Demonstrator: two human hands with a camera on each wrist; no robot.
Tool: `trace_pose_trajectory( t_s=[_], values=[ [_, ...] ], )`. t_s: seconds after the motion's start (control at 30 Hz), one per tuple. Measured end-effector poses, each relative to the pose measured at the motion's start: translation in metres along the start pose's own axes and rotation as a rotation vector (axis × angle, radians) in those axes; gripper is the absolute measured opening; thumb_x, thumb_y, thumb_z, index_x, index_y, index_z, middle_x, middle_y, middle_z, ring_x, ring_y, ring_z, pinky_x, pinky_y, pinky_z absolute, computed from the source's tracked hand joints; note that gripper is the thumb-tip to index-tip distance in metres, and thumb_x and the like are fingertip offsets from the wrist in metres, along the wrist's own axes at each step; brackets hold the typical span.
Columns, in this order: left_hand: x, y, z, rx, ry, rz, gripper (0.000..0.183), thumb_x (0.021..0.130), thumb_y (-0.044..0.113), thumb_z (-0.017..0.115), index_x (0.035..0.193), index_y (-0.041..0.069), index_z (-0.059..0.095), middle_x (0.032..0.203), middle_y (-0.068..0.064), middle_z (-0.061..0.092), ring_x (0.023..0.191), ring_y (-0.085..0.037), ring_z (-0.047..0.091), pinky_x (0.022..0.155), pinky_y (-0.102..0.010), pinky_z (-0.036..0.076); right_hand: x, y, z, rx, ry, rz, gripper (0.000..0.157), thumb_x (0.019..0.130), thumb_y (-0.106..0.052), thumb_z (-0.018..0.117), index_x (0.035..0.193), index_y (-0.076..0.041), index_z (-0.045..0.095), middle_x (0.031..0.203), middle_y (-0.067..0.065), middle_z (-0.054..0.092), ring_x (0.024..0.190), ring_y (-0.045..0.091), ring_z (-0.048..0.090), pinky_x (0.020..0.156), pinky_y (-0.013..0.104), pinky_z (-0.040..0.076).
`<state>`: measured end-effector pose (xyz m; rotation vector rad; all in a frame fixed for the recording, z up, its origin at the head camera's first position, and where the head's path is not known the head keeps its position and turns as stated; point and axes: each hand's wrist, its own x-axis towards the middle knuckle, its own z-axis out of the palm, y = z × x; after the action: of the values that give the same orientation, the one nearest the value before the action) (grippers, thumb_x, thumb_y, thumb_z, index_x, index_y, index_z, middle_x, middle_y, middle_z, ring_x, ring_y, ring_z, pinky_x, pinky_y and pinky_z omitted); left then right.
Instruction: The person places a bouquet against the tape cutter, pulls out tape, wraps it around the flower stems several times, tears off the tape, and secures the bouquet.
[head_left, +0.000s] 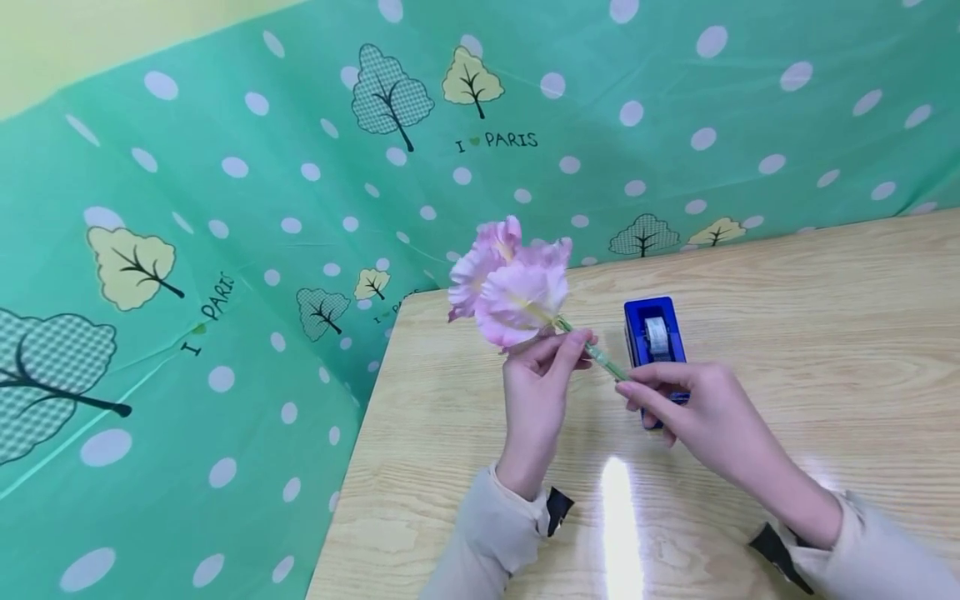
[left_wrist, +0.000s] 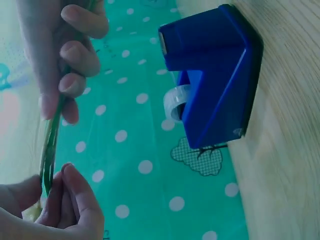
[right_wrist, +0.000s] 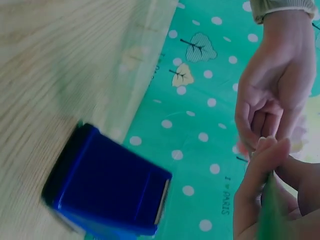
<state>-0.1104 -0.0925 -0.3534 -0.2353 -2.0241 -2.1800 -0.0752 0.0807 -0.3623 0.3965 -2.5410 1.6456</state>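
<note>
A bunch of pink ruffled flowers (head_left: pixel 517 292) on thin green stems (head_left: pixel 604 360) is held above the table, blossoms towards the upper left. Just below the blossoms, my left hand (head_left: pixel 538 379) pinches the stems between thumb and fingers. Near the lower end of the stems, my right hand (head_left: pixel 697 408) grips them with curled fingers. In the left wrist view, several stems (left_wrist: pixel 50 145) run side by side between both hands, with a shiny look along them. The blossoms are mostly hidden in both wrist views.
A blue tape dispenser (head_left: pixel 639 343) with a roll of clear tape (head_left: pixel 657 336) stands on the wooden table (head_left: pixel 810 333), partly behind my right hand in the head view. A green dotted cloth (head_left: pixel 315 200) with printed trees hangs along the table's back and left side.
</note>
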Motion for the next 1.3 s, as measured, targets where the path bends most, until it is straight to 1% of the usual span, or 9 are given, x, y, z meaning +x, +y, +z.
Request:
trace_pose_trajectory(
  t_s=[0.13,0.33,0.47,0.57,0.67,0.83,1.03,1.2,1.3],
  values=[
    [0.000,-0.003,-0.002,0.045,0.047,0.000,0.025,0.095,0.021,0.068,0.099,-0.003,0.076,0.095,-0.015,0.075,0.076,-0.013,0.067,0.077,-0.031,0.058,0.000,-0.001,0.010,0.057,-0.033,0.020,0.018,0.095,-0.017,0.068,0.103,-0.002,0.075,0.071,-0.001,0.067,0.056,0.009,0.062,0.047,0.028,0.052],
    [0.004,-0.006,-0.009,0.051,0.041,0.010,0.025,0.093,0.023,0.071,0.095,-0.001,0.077,0.093,-0.015,0.075,0.075,-0.013,0.066,0.077,-0.028,0.057,0.000,-0.002,0.022,0.112,-0.105,-0.019,0.016,0.097,-0.017,0.065,0.095,-0.005,0.075,0.071,-0.005,0.068,0.057,0.011,0.065,0.052,0.027,0.053],
    [0.009,-0.009,-0.015,0.056,0.063,-0.013,0.025,0.091,0.023,0.073,0.095,-0.001,0.077,0.091,-0.013,0.076,0.073,-0.012,0.066,0.075,-0.027,0.057,0.005,-0.005,0.031,0.114,-0.158,-0.006,0.018,0.098,-0.021,0.063,0.094,-0.008,0.074,0.071,-0.007,0.069,0.059,0.011,0.066,0.049,0.026,0.050],
    [0.012,-0.011,-0.021,0.043,0.074,-0.031,0.024,0.091,0.022,0.073,0.096,-0.001,0.077,0.092,-0.012,0.076,0.073,-0.011,0.066,0.073,-0.025,0.056,0.010,-0.006,0.038,0.139,-0.192,0.025,0.017,0.097,-0.019,0.064,0.096,-0.006,0.075,0.074,-0.004,0.071,0.062,0.012,0.068,0.050,0.027,0.053],
    [0.015,-0.012,-0.027,0.016,0.076,-0.047,0.023,0.091,0.019,0.073,0.100,-0.001,0.077,0.097,-0.011,0.077,0.076,-0.010,0.066,0.072,-0.024,0.055,0.014,-0.006,0.045,0.211,-0.220,0.064,0.019,0.095,-0.016,0.066,0.102,0.000,0.074,0.079,0.004,0.075,0.067,0.016,0.072,0.054,0.032,0.057],
    [0.020,-0.012,-0.034,-0.013,0.096,-0.062,0.023,0.090,0.016,0.074,0.104,-0.003,0.075,0.099,-0.011,0.076,0.085,-0.013,0.071,0.078,-0.029,0.058,0.021,-0.004,0.052,0.266,-0.243,0.082,0.020,0.094,-0.016,0.068,0.100,0.002,0.074,0.079,0.011,0.075,0.070,0.016,0.072,0.058,0.035,0.059],
    [0.026,-0.012,-0.038,-0.009,0.150,-0.115,0.025,0.086,0.016,0.078,0.101,-0.004,0.076,0.089,-0.012,0.076,0.075,-0.011,0.071,0.081,-0.029,0.058,0.026,-0.002,0.059,0.279,-0.266,0.082,0.016,0.095,-0.012,0.067,0.094,0.002,0.073,0.078,0.012,0.074,0.071,0.016,0.072,0.059,0.030,0.059],
    [0.030,-0.013,-0.040,0.000,0.154,-0.131,0.023,0.086,0.013,0.078,0.100,-0.005,0.075,0.090,-0.012,0.076,0.077,-0.011,0.071,0.088,-0.041,0.057,0.028,-0.001,0.061,0.237,-0.256,0.088,0.015,0.095,-0.013,0.067,0.092,-0.001,0.074,0.076,0.010,0.074,0.069,0.015,0.072,0.058,0.029,0.059],
    [0.031,-0.014,-0.042,0.010,0.162,-0.117,0.022,0.087,0.012,0.077,0.100,-0.005,0.075,0.090,-0.010,0.077,0.077,-0.012,0.072,0.086,-0.040,0.057,0.030,-0.001,0.063,0.224,-0.266,0.102,0.015,0.095,-0.013,0.067,0.091,-0.001,0.074,0.076,0.011,0.074,0.068,0.016,0.071,0.057,0.032,0.058]
  ],
)
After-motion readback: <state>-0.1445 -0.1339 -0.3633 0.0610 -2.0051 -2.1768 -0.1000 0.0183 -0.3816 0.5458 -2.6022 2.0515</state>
